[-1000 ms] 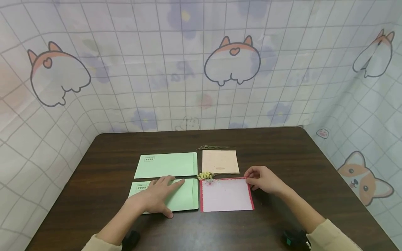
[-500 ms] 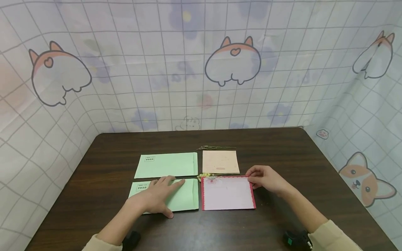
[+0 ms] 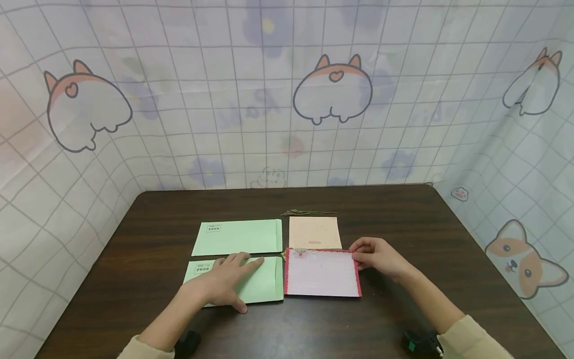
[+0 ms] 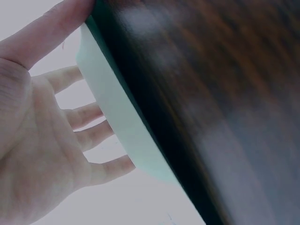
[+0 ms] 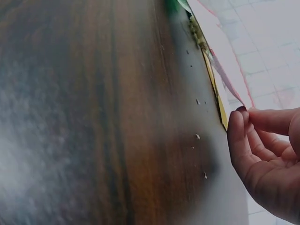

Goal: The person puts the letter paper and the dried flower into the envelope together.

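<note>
My right hand (image 3: 376, 257) pinches the far right corner of a pale pink card with a red scalloped border (image 3: 321, 274). The right wrist view shows thumb and fingertips meeting on that corner, with the card raised off the table there. My left hand (image 3: 222, 280) rests spread on the nearer mint-green envelope (image 3: 268, 279), thumb by its front edge. Beside the card's far left corner, a bit of a yellow dried flower (image 3: 283, 255) peeks out; the rest is hidden under the card in the head view. More of the yellow flower cluster (image 5: 197, 35) shows in the right wrist view.
A second mint-green envelope (image 3: 237, 237) lies behind the first. Behind the pink card is a beige sheet (image 3: 314, 232), with a thin dried sprig (image 3: 309, 213) along its far edge. Small crumbs (image 5: 197, 137) dot the dark wooden table (image 3: 381, 209).
The right hand has shifted the pink card slightly away from the person, so it now covers most of the yellow dried flower and meets the beige sheet's near edge. The left hand stays put.
</note>
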Demonstrator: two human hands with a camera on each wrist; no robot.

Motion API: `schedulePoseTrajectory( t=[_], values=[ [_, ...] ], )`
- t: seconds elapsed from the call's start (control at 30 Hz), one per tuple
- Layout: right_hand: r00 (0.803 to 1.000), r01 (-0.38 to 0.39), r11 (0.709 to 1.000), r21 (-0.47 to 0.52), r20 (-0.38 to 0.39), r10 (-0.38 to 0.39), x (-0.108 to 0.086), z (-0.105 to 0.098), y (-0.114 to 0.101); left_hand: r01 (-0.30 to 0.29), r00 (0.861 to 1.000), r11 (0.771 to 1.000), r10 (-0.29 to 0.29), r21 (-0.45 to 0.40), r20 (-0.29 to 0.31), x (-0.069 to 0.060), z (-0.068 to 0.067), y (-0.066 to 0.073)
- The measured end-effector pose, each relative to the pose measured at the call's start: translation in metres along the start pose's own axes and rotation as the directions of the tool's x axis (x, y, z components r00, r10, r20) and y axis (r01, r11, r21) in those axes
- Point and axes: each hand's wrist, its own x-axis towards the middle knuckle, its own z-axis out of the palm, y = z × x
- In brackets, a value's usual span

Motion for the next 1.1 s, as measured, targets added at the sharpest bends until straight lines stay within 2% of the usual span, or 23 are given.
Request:
schedulePoseTrajectory(
  t=[0.5, 1.1],
  values=[
    [0.999, 0.001, 1.000, 0.023, 0.035, -0.002, 0.003, 0.012, 0.001, 0.006, 1.000, 1.000, -0.006, 0.011, 0.008, 0.001, 0.001, -0.001],
    [1.000, -0.010, 1.000, -0.028, 0.002, 0.010, 0.010, 0.021, -0.006, 0.016, 1.000, 1.000, -0.016, 0.008, 0.016, 0.001, 0.001, -0.001]
  ],
)
